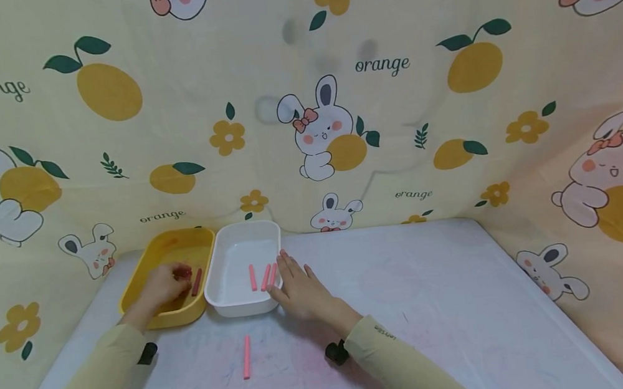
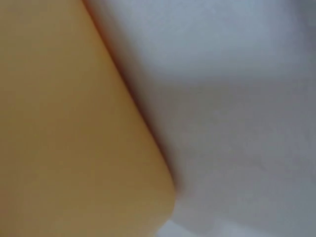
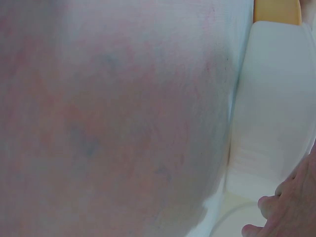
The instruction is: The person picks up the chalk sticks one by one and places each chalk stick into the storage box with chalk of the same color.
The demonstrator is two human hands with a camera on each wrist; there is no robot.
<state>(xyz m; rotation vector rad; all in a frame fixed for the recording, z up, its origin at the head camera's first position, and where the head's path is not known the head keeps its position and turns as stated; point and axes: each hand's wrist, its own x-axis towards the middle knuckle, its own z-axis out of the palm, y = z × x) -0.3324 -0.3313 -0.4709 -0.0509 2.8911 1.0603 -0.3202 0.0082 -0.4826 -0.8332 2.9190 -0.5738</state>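
My left hand (image 1: 164, 285) reaches into the yellow tray (image 1: 129, 290), its curled fingers around a dark red stick (image 1: 184, 272); the fingertips are partly hidden. Another dark red stick (image 1: 197, 282) lies beside them in that tray. My right hand (image 1: 305, 290) rests with extended fingers at the right rim of the white tray (image 1: 246, 308). Inside the white tray lie a pink chalk-like stick (image 1: 252, 278) and two more close to my right fingers. The right wrist view shows part of this hand (image 3: 291, 202) by the tray's outer wall.
On the white tabletop (image 1: 442, 320), in front of the trays, lies a single pink stick (image 1: 245, 357). The two trays stand side by side near the back edge. A patterned curtain (image 1: 395, 130) hangs behind the table and at both sides.
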